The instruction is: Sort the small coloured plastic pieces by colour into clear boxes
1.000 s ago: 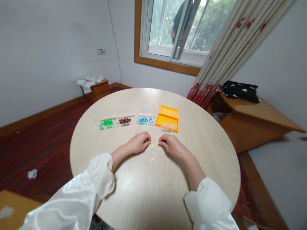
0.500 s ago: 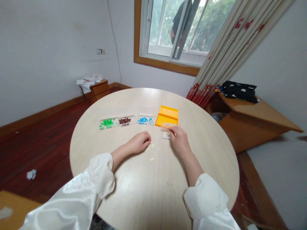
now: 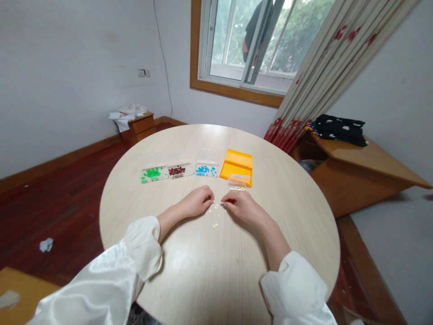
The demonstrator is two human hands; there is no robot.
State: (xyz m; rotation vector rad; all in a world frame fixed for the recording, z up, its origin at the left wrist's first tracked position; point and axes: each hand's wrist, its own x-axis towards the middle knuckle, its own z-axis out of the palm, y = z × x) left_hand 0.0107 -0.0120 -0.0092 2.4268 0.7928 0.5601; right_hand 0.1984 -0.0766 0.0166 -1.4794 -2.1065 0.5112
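Several tiny pale yellow pieces lie scattered on the round table between my hands. My left hand rests on the tabletop with its fingers curled together at the left of these pieces; what its fingertips hold, if anything, is too small to make out. My right hand is over the right side of the pieces, thumb and forefinger pinched close together; I cannot make out anything between them. Just behind my right hand stands a small clear box with pale pieces inside, partly hidden by the hand.
Behind my hands, open clear boxes hold green pieces, brown pieces and blue pieces. An open yellow case lies right of them, touching or close behind the small clear box. A curtain hangs beyond the table.
My right hand has left the small clear box and come nearer and to the left, down toward the pale pieces. My left hand has stayed in place.
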